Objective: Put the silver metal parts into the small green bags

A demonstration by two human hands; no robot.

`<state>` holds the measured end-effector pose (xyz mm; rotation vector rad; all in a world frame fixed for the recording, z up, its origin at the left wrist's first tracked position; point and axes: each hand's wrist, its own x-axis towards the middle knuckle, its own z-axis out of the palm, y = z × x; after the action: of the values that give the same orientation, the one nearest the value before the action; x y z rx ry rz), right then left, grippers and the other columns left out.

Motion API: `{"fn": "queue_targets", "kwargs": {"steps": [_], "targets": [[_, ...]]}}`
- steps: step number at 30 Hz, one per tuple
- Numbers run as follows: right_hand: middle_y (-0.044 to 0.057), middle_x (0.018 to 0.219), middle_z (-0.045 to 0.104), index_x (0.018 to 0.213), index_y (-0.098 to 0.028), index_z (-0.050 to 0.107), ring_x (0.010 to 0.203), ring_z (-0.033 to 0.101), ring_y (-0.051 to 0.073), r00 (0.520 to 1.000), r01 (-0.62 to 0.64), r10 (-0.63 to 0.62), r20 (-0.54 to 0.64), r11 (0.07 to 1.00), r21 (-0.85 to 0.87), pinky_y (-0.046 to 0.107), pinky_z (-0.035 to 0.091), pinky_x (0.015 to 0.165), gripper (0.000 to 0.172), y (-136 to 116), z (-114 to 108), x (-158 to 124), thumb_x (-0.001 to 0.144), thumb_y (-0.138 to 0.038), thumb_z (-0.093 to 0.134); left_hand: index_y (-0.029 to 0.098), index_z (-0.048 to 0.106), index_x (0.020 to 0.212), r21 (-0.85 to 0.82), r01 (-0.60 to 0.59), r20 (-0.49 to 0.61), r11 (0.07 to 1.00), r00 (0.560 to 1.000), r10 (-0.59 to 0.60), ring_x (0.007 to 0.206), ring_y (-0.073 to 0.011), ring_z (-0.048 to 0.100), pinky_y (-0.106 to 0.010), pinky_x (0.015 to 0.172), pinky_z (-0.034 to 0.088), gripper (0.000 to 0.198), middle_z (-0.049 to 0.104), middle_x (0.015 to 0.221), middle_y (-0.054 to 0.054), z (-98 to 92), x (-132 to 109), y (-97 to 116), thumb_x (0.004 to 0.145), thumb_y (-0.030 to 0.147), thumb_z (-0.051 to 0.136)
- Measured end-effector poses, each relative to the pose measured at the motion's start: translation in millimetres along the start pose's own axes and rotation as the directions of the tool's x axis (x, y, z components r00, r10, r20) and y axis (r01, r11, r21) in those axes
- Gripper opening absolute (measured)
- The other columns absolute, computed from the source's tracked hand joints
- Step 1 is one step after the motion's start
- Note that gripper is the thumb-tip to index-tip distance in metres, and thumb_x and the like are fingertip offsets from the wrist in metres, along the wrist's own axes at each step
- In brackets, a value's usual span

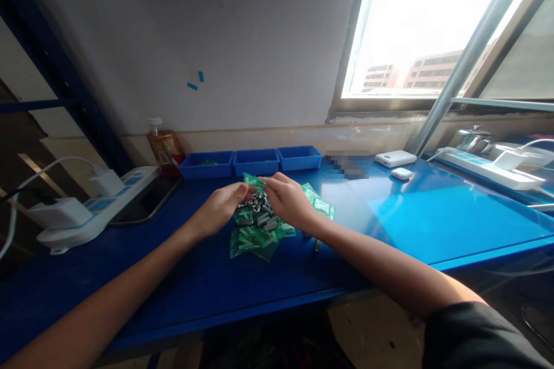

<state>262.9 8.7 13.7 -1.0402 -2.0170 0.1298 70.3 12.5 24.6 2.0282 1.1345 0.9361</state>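
Note:
My left hand (223, 204) and my right hand (288, 200) meet over the middle of the blue table (411, 213). Between their fingertips they pinch a small green plastic bag (253, 181), each hand closed on one side of it. Right below lies a heap of small metal cylinders (259, 210) on top of several more green bags (255, 239). Other green bags (320, 203) stick out behind my right wrist.
Three blue bins (256, 161) stand in a row at the back by the wall, with an amber bottle (164, 150) to their left. A white power strip (95, 207) with chargers and a dark phone (149, 199) lie at left. White small devices (396, 158) and another power strip (485, 168) sit at right.

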Motion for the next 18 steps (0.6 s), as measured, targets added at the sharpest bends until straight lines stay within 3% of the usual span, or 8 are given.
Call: {"fn": "queue_targets", "kwargs": {"steps": [2,4,6,8,10,12,15,18], "targets": [[0.006,0.096,0.057,0.109,-0.019,0.063,0.083,0.057,0.015,0.993,0.118,-0.117,0.026,0.993,-0.030,0.024,0.045,0.072,0.029,1.2,1.7,-2.1,0.092,-0.022,0.040,0.013,0.069,0.092,-0.222,0.181,0.030,0.958,0.983,-0.179,0.080,-0.0228,0.061,-0.029,0.065,0.044,0.072,0.068,0.084,-0.010,-1.2,3.1,-2.6,0.084,0.071,0.026],[0.008,0.101,0.055,0.117,-0.018,0.060,0.086,0.057,0.015,0.982,0.187,-0.184,0.048,0.981,-0.054,0.026,0.047,0.074,0.032,1.5,4.1,-4.1,0.092,-0.019,0.039,0.012,0.068,0.080,-0.381,0.287,0.048,0.879,0.956,-0.291,0.071,-0.0200,0.060,-0.027,0.059,0.041,0.069,0.066,0.074,-0.009,-3.3,5.4,-4.5,0.081,0.072,0.033],[0.010,0.105,0.053,0.118,-0.018,0.060,0.089,0.057,0.016,0.975,0.220,-0.217,0.045,0.973,-0.072,0.027,0.048,0.077,0.033,0.4,6.2,-5.8,0.092,-0.017,0.038,0.013,0.066,0.079,-0.461,0.330,0.051,0.824,0.936,-0.347,0.067,-0.0179,0.059,-0.025,0.056,0.039,0.052,0.065,0.073,-0.007,-5.1,6.3,-4.2,0.077,0.063,0.051],[0.010,0.112,0.051,0.117,-0.018,0.060,0.095,0.056,0.017,0.974,0.224,-0.222,0.038,0.973,-0.063,0.028,0.048,0.082,0.033,-2.2,7.0,-6.9,0.091,-0.016,0.040,0.013,0.064,0.082,-0.447,0.305,0.025,0.841,0.944,-0.329,0.067,-0.0168,0.058,-0.024,0.055,0.039,0.038,0.064,0.075,-0.004,-5.6,5.5,-1.9,0.075,0.051,0.061],[0.011,0.115,0.050,0.117,-0.018,0.060,0.099,0.055,0.018,0.985,0.171,-0.170,0.016,0.985,-0.014,0.029,0.047,0.086,0.032,-6.2,5.3,-6.6,0.089,-0.019,0.045,0.015,0.063,0.084,-0.305,0.197,-0.062,0.932,0.972,-0.226,0.066,-0.0162,0.057,-0.024,0.056,0.039,0.034,0.062,0.074,-0.003,-4.6,3.2,1.2,0.079,0.048,0.058],[0.010,0.109,0.054,0.112,-0.017,0.063,0.097,0.056,0.018,0.999,0.050,-0.050,0.001,0.995,0.081,0.029,0.046,0.085,0.030,-10.6,1.3,-4.6,0.087,-0.028,0.051,0.016,0.063,0.086,-0.021,0.032,-0.190,0.999,0.981,-0.036,0.069,-0.0167,0.056,-0.026,0.062,0.042,0.032,0.062,0.077,-0.002,-3.0,-0.1,3.9,0.084,0.046,0.052],[0.004,0.082,0.059,0.090,-0.016,0.067,0.079,0.057,0.016,0.978,-0.205,0.189,0.083,0.943,0.262,0.027,0.045,0.072,0.040,-14.2,-5.6,0.5,0.090,-0.047,0.042,0.019,0.064,0.097,0.391,-0.207,-0.196,0.897,0.933,0.301,0.084,-0.0195,0.058,-0.030,0.080,0.043,0.027,0.065,0.091,-0.005,-1.3,-4.6,5.4,0.088,0.040,0.049],[0.000,0.065,0.056,0.073,-0.016,0.062,0.064,0.052,0.013,0.935,-0.353,0.309,0.176,0.865,0.357,0.024,0.040,0.060,0.053,-11.9,-7.8,4.2,0.092,-0.053,0.029,0.021,0.063,0.108,0.529,-0.360,-0.068,0.768,0.885,0.461,0.093,-0.0210,0.055,-0.033,0.087,0.041,0.027,0.065,0.100,-0.006,0.2,-6.7,5.1,0.090,0.035,0.047]]}}
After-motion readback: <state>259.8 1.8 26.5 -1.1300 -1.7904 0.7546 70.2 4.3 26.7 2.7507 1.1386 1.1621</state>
